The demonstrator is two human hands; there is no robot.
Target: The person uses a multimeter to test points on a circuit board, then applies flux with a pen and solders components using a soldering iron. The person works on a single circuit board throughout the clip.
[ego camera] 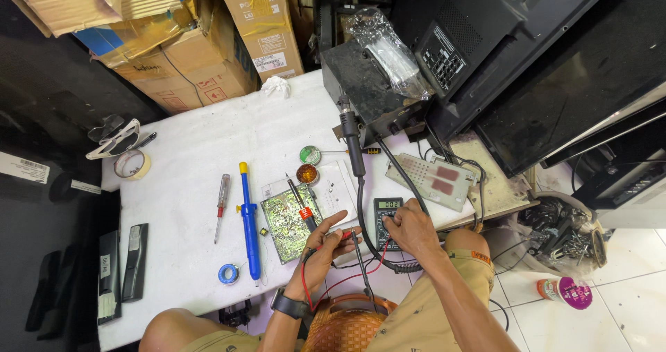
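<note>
Nearest us, at the table's front edge, our left hand (pixel 320 244) grips the red test probe (pixel 345 235), fingers closed round it, its red lead looping down toward the wrist. Just beside it, our right hand (pixel 411 228) rests on the black multimeter (pixel 386 217); we cannot tell whether the fingers pinch anything. A thick black cable (pixel 366 220) curves between the two hands.

Just left of our left hand lies the green circuit board (pixel 288 220), a second probe lying across it. Beyond that, the blue desoldering pump (pixel 248 220) and a red-handled screwdriver (pixel 221 203) lie parallel, with open white tabletop (pixel 187 178) to their left. A blue tape roll (pixel 228 274) sits near the front edge.

Farther back stand two small round tins (pixel 309 165) and the soldering handle (pixel 352 140). The far side is crowded by a dark station box (pixel 371 95), cardboard boxes (pixel 201 67) and a black television back (pixel 527 54).
</note>
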